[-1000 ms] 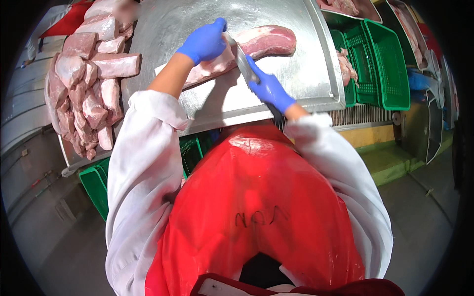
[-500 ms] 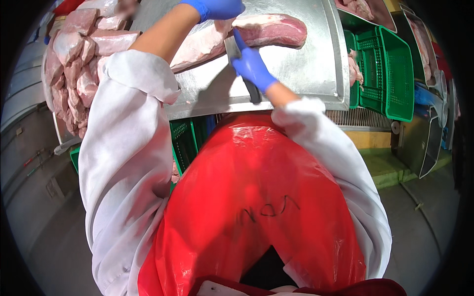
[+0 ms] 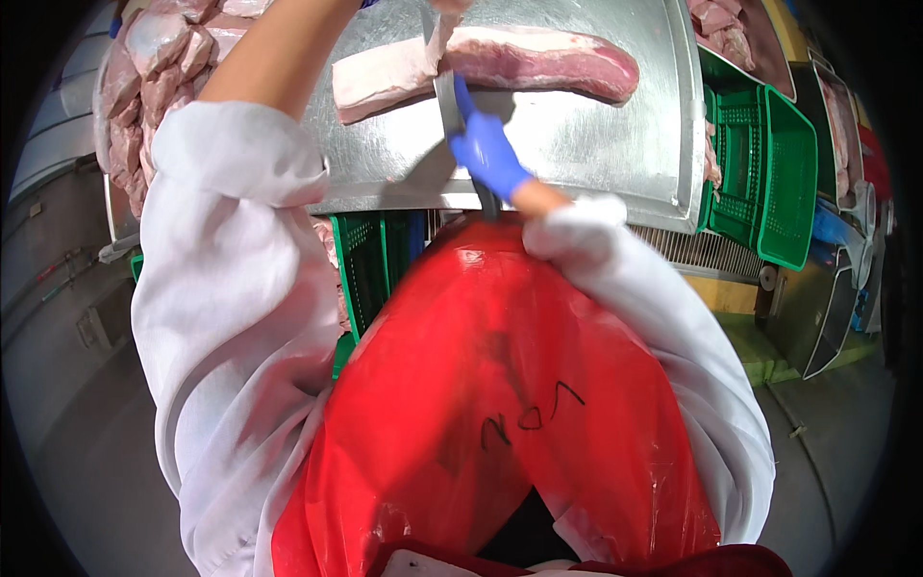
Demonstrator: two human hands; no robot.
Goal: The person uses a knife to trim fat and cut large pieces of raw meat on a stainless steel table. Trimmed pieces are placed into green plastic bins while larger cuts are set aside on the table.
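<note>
At the top edge only a sliver of my left hand [image 3: 369, 4] shows, blue-gloved, fingers out of frame. A narrow pale strip of meat [image 3: 440, 31] rises from a long slab of pork [image 3: 577, 69], pink at its right and fatty white at its left, lying on a metal tray [image 3: 654, 154]. My right hand [image 3: 483, 146], in a blue glove, is closed on a knife [image 3: 445, 101], index finger stretched along the blade. The blade's upper part is at the slab's middle, beside the raised strip; its black handle points toward me.
Piled meat pieces [image 3: 154, 48] fill the left. Green crates stand at right [image 3: 788, 183] and below the tray [image 3: 354, 269], some with meat. A metal container of meat [image 3: 721, 29] is at upper right, near a slatted metal surface [image 3: 697, 250] and a red apron [image 3: 490, 404] on my body.
My left hand has moved up, almost out of frame, and a strip of meat now rises from the slab. The right hand still holds the knife at the cut; the view has shifted.
</note>
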